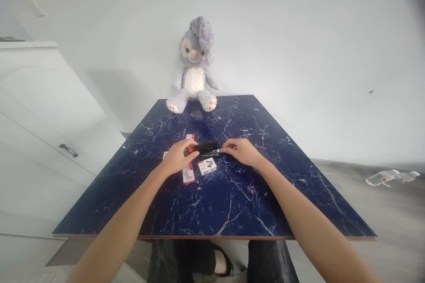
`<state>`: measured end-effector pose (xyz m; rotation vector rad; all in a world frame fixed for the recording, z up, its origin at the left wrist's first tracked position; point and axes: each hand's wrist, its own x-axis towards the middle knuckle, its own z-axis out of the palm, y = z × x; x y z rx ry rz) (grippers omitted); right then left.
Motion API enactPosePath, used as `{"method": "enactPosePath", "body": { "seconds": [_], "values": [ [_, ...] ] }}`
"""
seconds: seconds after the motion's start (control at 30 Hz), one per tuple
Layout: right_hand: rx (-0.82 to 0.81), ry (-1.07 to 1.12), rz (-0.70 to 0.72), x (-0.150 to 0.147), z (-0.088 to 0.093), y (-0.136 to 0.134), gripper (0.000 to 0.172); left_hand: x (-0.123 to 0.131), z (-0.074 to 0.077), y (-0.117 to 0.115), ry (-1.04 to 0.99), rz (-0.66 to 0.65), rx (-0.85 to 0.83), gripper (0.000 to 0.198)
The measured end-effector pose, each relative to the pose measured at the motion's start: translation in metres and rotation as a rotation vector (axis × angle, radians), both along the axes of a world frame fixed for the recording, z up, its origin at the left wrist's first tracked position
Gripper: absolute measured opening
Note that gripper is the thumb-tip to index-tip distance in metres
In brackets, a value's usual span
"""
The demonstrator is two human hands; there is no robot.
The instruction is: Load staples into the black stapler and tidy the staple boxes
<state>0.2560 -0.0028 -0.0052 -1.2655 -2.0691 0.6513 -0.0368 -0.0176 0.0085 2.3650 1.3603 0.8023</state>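
Over by the wall on the far left stands a white cabinet (pixel 43 119) with a dark handle (pixel 68 150), and nothing on it draws the eye. At the near corner of the dark blue marble-patterned surface (pixel 232 203), a small white box (pixel 165 155) sits mostly hidden behind the person's left hand (pixel 179 157). That hand curls over the orange-marked end of a black stapler (pixel 206 147), its fingers closed on it, while a red-and-white box (pixel 188 175) lies under the wrist side and a second red-and-white box (pixel 190 136) peeks out just behind the knuckles.

The stapler sits between the two hands, held just above the surface, toward the middle of the table. Its black upper body and a metal strip (pixel 212 153) look parted, as if it stands open, though the fingers hide the hinge end. Just below it lies a white box of staples (pixel 207 166), and it looks shut, as do the others, so far as one can tell from here.

The right hand (pixel 242 151) pinches the far end of the metal strip, well apart from the left. Whether any staples are loaded cannot be made out. Behind everything, a grey plush rabbit (pixel 193 66) sits at the back edge, and a crushed plastic bottle (pixel 388 177) lies on the floor at the far right.
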Motion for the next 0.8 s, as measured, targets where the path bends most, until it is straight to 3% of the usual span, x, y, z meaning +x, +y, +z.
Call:
{"method": "enactPosePath", "body": {
  "seconds": [0.27, 0.6, 0.7, 0.8],
  "values": [
    [0.042, -0.112, 0.044, -0.0008, -0.0011, 0.0021, 0.011, 0.0015, 0.0023, -0.0001, 0.015, -0.006, -0.02, 0.028],
    [0.174, -0.177, 0.072, 0.0008, 0.0019, 0.0011, 0.021, 0.0019, 0.0016, -0.0005, 0.01, 0.0, -0.04, 0.027],
    [0.209, -0.097, 0.057, 0.0004, 0.004, -0.002, 0.021, 0.0026, 0.0035, -0.0016, 0.015, 0.004, -0.042, 0.027],
    [0.165, 0.149, -0.049, 0.0002, 0.0086, -0.0058, 0.024, 0.0025, 0.0037, -0.0017, 0.022, 0.009, -0.034, 0.029]
  ]
}}
